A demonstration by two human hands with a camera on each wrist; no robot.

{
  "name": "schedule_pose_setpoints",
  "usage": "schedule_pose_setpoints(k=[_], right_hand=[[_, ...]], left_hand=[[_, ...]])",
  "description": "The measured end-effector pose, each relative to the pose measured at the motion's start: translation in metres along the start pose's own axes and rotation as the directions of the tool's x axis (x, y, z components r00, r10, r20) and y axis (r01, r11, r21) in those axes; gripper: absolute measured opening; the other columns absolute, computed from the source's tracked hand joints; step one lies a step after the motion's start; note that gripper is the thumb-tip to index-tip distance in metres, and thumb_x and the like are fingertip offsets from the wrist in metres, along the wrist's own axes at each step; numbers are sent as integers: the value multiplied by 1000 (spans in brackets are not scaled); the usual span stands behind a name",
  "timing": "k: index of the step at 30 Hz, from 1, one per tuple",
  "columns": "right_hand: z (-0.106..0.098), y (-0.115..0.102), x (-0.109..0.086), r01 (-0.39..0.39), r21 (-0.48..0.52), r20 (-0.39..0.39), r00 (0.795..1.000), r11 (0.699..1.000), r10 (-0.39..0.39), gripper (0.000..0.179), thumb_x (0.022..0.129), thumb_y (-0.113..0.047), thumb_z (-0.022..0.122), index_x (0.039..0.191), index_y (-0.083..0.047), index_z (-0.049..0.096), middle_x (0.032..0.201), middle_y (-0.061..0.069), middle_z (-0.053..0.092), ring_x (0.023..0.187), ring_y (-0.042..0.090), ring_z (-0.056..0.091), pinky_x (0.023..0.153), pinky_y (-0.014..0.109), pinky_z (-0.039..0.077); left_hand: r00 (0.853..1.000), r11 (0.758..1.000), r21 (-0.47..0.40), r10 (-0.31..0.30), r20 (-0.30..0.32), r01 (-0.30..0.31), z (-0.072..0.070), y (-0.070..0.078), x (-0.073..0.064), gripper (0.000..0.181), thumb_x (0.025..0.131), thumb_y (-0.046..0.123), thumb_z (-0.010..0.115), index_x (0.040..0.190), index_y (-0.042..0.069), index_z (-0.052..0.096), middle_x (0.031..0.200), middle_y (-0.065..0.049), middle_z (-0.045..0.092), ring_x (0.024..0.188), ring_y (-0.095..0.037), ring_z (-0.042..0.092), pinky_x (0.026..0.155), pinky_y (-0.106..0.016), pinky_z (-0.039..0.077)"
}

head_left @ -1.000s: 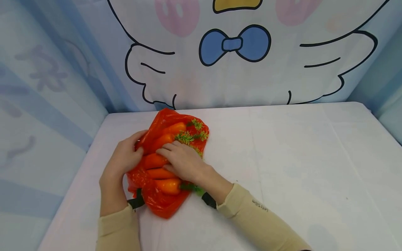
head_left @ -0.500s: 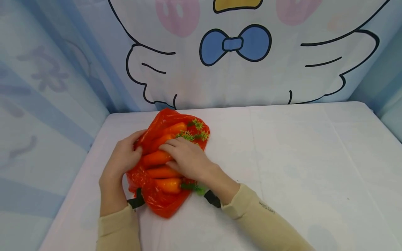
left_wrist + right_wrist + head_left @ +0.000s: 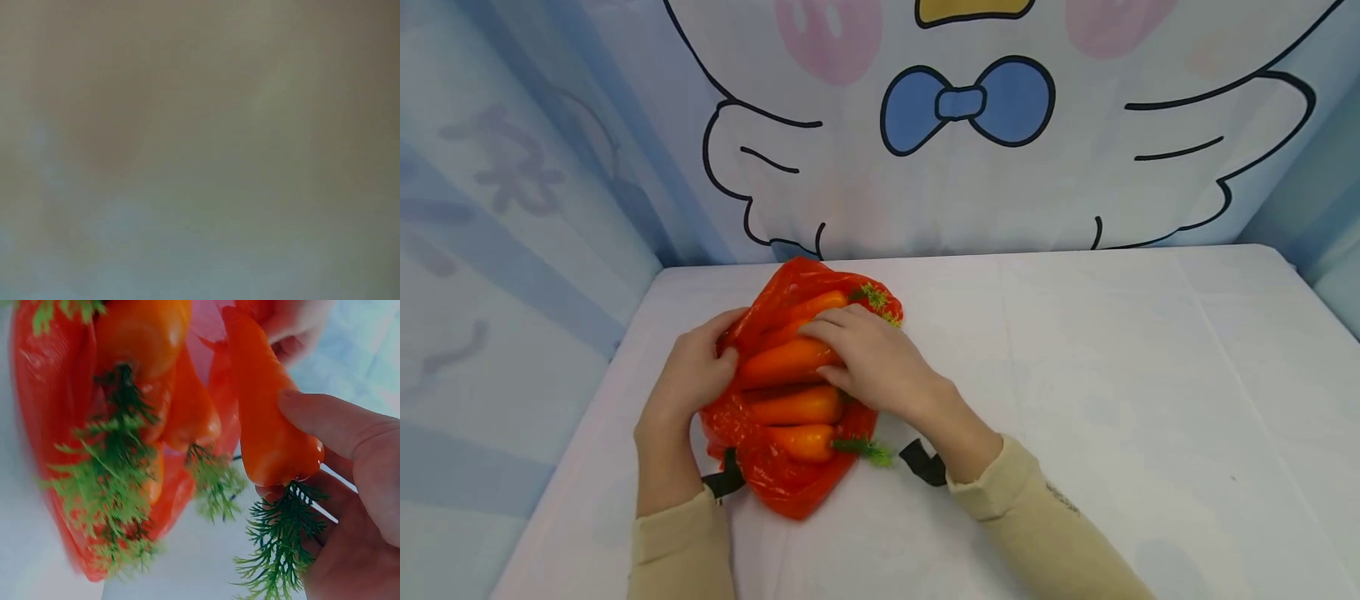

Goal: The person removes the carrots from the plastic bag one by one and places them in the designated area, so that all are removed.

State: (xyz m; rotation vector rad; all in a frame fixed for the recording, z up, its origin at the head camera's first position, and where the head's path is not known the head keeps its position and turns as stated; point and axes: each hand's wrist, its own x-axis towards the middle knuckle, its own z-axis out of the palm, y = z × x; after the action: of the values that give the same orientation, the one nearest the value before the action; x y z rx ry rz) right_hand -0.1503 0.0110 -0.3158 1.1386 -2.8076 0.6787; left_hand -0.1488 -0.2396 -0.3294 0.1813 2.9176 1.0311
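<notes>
A red plastic bag (image 3: 797, 496) lies at the left of the table with several orange carrots in its mouth, their feathery green tops (image 3: 106, 475) pointing right. My left hand (image 3: 694, 375) grips the bag's left edge, thumb over the plastic. Between the thumb and fingers of my right hand (image 3: 880, 358) is a carrot (image 3: 259, 412), held near its leafy end; its tip still overlaps the bag. Below it in the head view lie two more carrots, one in the middle (image 3: 801, 407) and one lower (image 3: 805, 443). The left wrist view is only a blur.
A white cloth covers the table (image 3: 1090, 400). Behind it hangs a curtain (image 3: 962, 192) with a cartoon print and a blue bow, and a pale blue curtain (image 3: 497, 333) runs down the left side. Dark straps (image 3: 922, 463) show at both wrists.
My right hand has moved right and slightly away from me, drawing the held carrot along and uncovering the carrot below it. My left hand stays on the bag's edge.
</notes>
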Motion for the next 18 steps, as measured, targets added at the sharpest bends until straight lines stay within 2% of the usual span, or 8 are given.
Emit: schedule_pose_setpoints(k=[6,13,18], right_hand=[[-11,6,-4,-44,43,-16,999,998,44,49,92,-21,75,139,-14,60,139,3,57,128,22,49,102,38,47],[-19,20,-9,-24,93,-65,997,995,30,48,91,-17,76,137,-12,62,137,4,59,126,22,50,106,37,44],[-25,29,-10,-31,144,-51,998,989,39,49,92,-17,75,138,-10,61,137,5,59,124,24,50,107,38,42]], left_hand=[[1000,1000,7,-1,-4,1,0,-1,1,54,96,3,40,149,5,47,136,-23,57,116,-41,54,106,-61,39],[1000,1000,11,14,-12,-14,1,-1,1,53,96,2,40,148,4,48,135,-24,58,116,-41,54,106,-62,39],[1000,1000,11,13,-17,-13,0,-1,0,53,96,2,39,148,4,49,133,-24,59,113,-40,55,105,-61,40]])
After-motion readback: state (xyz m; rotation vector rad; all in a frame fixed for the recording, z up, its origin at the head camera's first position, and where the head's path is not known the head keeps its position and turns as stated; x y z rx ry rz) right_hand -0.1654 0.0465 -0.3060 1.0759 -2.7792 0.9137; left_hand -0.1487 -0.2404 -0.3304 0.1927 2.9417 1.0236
